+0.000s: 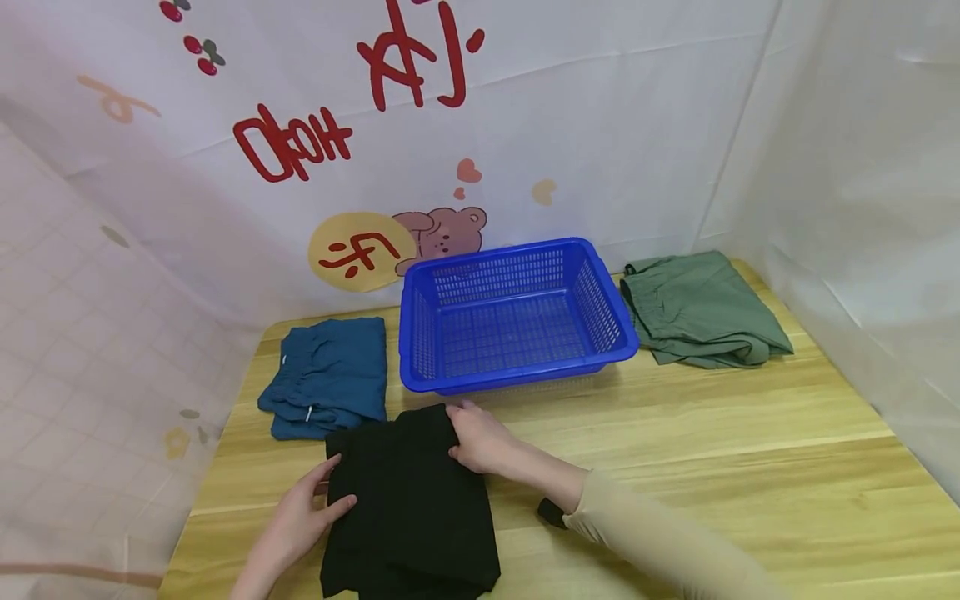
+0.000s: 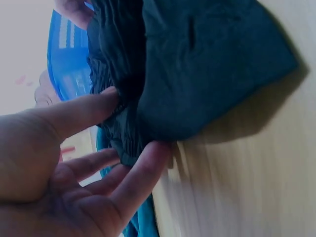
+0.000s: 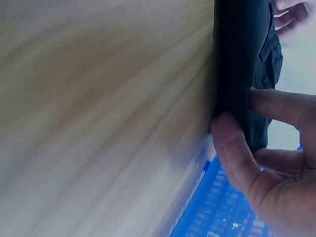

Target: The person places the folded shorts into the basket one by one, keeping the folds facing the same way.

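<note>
A pair of black pants (image 1: 408,508) lies folded into a rough rectangle at the table's front. Gathered elastic shows along the waistband in the left wrist view, where the black pants (image 2: 207,69) look dark green. My left hand (image 1: 296,517) pinches their left edge near the waistband, thumb on top and fingers at the side and beneath. At the far right corner my right hand (image 1: 483,442) grips the folded cloth between thumb and fingers. The right wrist view shows this right hand (image 3: 281,177) holding the fold's edge close to the tabletop.
A blue plastic basket (image 1: 517,379) stands just beyond the black pants. Folded blue pants (image 1: 337,371) lie at the left, close to the black ones. Folded green pants (image 1: 697,312) lie right of the basket. A small black object (image 1: 551,512) sits under my right forearm. White printed cloth (image 1: 600,125) encloses the wooden table.
</note>
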Tool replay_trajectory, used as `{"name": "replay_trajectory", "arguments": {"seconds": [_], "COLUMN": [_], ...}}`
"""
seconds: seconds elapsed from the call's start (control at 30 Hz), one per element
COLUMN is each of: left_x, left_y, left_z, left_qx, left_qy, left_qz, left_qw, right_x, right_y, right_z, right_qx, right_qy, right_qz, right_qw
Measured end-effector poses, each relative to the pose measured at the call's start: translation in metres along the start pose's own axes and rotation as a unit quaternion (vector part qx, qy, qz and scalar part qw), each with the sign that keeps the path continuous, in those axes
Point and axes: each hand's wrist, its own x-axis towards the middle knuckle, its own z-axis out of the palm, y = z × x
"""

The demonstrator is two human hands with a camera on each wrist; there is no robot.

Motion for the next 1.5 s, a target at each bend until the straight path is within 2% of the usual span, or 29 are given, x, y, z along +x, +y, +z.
{"name": "replay_trajectory", "arguments": {"seconds": [0.27, 0.63, 0.87, 1.17, 1.33, 1.5], "left_x": [0.005, 0.009, 0.011, 0.017, 0.021, 0.026], "left_y": [0.034, 0.074, 0.096, 0.110, 0.116, 0.124], "left_z": [0.021, 0.052, 0.067, 0.077, 0.079, 0.085], "left_qx": [-0.030, -0.023, -0.025, -0.003, -0.003, -0.026], "left_qy": [0.008, 0.044, 0.054, 0.062, 0.044, 0.017], "left_qz": [0.022, 0.028, 0.037, 0.000, 0.006, 0.023], "left_qw": [0.9993, 0.9984, 0.9976, 0.9981, 0.9990, 0.9992], "right_x": [-0.013, -0.035, -0.056, -0.085, -0.093, -0.094], "right_y": [0.035, 0.074, 0.103, 0.127, 0.130, 0.130], "right_z": [-0.015, -0.029, -0.040, -0.052, -0.049, -0.047], "right_qx": [0.019, 0.059, 0.050, 0.061, 0.049, 0.052], "right_qy": [0.028, 0.073, 0.099, 0.098, 0.079, 0.072], "right_qz": [0.005, 0.027, 0.027, 0.004, -0.006, 0.013], "right_qw": [0.9994, 0.9952, 0.9935, 0.9933, 0.9957, 0.9959]}}
